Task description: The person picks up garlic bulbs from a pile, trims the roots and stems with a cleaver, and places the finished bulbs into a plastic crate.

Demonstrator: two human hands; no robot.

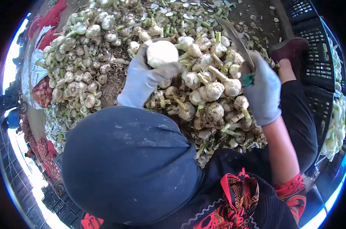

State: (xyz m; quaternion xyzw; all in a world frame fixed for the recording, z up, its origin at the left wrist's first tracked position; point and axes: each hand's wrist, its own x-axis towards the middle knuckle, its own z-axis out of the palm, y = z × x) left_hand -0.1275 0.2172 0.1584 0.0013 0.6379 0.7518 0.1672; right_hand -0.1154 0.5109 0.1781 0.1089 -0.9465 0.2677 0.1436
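My left hand (148,74), in a pale grey glove, is wrapped round a large white peeled garlic bulb (162,54), with its thumb along the bulb's lower side. To the right, my gloved right hand (261,89) is closed round the handle of a knife (236,39). The blade points up and to the left, apart from the bulb. Below and between the hands lies a heap of garlic bulbs (213,91), with soiled skins and cut stalks.
Another garlic pile (79,72) lies on the left, near red mesh sacks (43,91). Black crates (318,51) stand at the right, with pale garlic (334,133) beyond them. A dark-covered knee (131,164) fills the lower left. A shoe (291,49) rests by the crates.
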